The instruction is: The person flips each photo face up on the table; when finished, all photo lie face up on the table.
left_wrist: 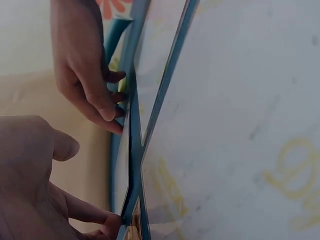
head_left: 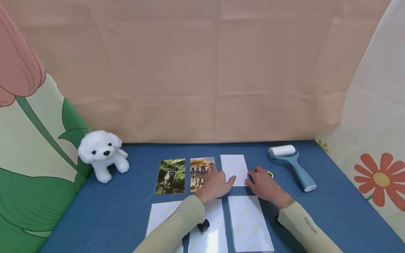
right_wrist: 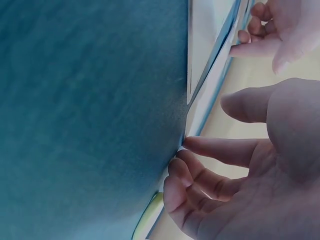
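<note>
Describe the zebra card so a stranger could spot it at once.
On the blue cloth, look between the white plush dog and the blue-handled lint roller. In the far row, the zebra card is partly hidden by the left hand. Striped animals set it apart from the raccoon card on its left and the white card on its right.

A white card (head_left: 234,168) lies flat beside the zebra photo (head_left: 197,175).

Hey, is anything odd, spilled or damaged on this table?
Nothing looks spilled or damaged. One mismatch: in the far row, the rightmost card shows a white side, while the raccoon card and zebra card there show pictures. It may simply be face down.
</note>
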### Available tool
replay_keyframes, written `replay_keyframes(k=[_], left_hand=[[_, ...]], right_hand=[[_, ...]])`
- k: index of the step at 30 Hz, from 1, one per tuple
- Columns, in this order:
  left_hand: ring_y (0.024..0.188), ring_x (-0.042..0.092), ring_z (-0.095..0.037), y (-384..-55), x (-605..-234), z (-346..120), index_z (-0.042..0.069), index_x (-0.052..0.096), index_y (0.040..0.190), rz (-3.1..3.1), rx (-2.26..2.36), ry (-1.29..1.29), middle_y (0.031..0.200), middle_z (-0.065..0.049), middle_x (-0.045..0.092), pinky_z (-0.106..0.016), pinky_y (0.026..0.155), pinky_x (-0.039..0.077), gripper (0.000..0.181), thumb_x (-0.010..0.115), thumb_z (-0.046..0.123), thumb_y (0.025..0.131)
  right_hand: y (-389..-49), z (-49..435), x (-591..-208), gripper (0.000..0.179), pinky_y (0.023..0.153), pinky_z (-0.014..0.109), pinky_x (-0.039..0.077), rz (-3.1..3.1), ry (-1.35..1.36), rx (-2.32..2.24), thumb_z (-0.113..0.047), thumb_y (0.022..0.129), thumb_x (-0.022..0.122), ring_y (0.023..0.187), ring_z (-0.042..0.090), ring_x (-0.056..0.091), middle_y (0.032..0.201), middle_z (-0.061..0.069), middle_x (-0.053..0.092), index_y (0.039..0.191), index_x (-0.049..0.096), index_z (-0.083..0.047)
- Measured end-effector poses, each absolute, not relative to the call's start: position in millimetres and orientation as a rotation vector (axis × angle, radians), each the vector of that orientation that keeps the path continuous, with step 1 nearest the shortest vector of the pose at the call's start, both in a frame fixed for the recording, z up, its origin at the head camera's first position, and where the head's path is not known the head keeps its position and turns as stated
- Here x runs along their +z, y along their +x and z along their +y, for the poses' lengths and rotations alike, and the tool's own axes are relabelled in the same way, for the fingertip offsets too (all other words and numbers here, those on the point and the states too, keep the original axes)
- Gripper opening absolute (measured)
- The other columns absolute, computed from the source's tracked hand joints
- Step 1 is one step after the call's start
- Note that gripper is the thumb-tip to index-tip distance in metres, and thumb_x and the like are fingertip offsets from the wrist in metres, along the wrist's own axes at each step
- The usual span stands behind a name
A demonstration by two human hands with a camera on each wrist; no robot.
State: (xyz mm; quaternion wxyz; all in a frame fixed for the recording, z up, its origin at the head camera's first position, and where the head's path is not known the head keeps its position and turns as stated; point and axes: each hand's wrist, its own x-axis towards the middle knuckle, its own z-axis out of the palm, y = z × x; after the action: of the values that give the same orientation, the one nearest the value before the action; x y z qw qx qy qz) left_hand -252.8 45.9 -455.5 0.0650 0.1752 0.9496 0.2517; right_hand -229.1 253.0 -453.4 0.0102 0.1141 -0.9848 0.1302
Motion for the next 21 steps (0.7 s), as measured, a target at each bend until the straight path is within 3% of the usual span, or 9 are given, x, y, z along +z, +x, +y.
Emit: replay_keyframes(k=[8, 14, 18, 21], left_hand=[[0.118, 0.041, -0.04, -251.2, -450.5, 46.0, -0.002, 0.064, 0.097, 2.86, 0.947, 0.495, 0.127, -0.028, 0.046, -0.054, 0.101, 0.036, 0.053, 0.04, 0.044, 0.108], [0.104, 0.045, -0.033, -251.6, -446.2, 50.4, 0.0, 0.062, 0.102, 2.829, 1.188, 0.501, 0.111, -0.02, 0.048, -0.049, 0.091, 0.039, 0.042, 0.038, 0.034, 0.11], [0.1, 0.049, -0.029, -252.8, -439.1, 57.7, -0.005, 0.06, 0.123, 2.782, 1.371, 0.533, 0.111, -0.016, 0.05, -0.046, 0.091, 0.042, 0.044, 0.04, 0.032, 0.109], [0.104, 0.051, -0.026, -253.7, -434.0, 63.1, -0.002, 0.055, 0.135, 2.723, 1.462, 0.568, 0.117, -0.015, 0.05, -0.045, 0.093, 0.044, 0.047, 0.041, 0.034, 0.109]], right_hand=[[-232.3, 253.2, -454.6, 0.036, 0.087, 0.049, 0.052, -3.088, 0.33, 0.519, -0.02, 0.098, 0.067, 0.091, 0.029, 0.055, 0.106, 0.019, 0.057, 0.12, 0.067, 0.009], [-235.7, 250.1, -454.4, 0.036, 0.089, 0.048, 0.052, -3.082, 0.294, 0.71, -0.021, 0.101, 0.063, 0.095, 0.028, 0.057, 0.108, 0.018, 0.057, 0.121, 0.065, 0.009], [-238.7, 249.3, -449.9, 0.036, 0.091, 0.05, 0.049, -3.041, 0.299, 0.821, -0.025, 0.106, 0.053, 0.096, 0.029, 0.057, 0.108, 0.016, 0.061, 0.119, 0.068, 0.005], [-240.4, 249.0, -442.4, 0.05, 0.095, 0.054, 0.046, -3.022, 0.269, 0.908, -0.037, 0.109, 0.042, 0.103, 0.031, 0.059, 0.116, 0.017, 0.065, 0.126, 0.067, 0.003]])
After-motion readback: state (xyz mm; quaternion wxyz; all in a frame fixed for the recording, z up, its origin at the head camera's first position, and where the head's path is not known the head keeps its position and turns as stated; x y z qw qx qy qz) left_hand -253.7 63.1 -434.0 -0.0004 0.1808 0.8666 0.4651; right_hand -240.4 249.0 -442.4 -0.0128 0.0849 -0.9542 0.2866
